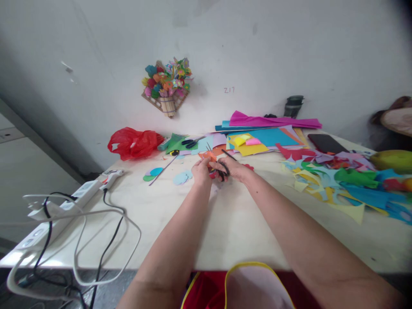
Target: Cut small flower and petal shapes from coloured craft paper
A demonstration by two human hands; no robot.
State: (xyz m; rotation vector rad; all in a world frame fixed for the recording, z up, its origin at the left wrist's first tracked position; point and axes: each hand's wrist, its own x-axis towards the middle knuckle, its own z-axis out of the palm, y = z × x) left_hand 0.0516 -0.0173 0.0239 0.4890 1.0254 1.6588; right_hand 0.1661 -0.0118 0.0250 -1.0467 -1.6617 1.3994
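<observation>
My left hand [202,168] pinches a small piece of orange paper [207,155] over the middle of the table. Black-handled scissors [222,171] are in my right hand [236,168], its fingers wrapped round the loops. The scissor blades point up and away, close against the orange paper; whether they touch it I cannot tell. Under and beside my hands are pale blue scalloped paper cutouts [182,177] and a red paper cutout [248,168]. Farther left lie a blue paper disc [156,171] and a thin purple stick [163,170].
Paper scraps [322,184] cover the right side. Coloured sheets [264,138], a second pair of scissors [192,142] and a red plastic bag [135,143] lie at the back. A power strip [61,214] with loose cables runs along the left edge. A dark phone-like slab [326,143] lies back right.
</observation>
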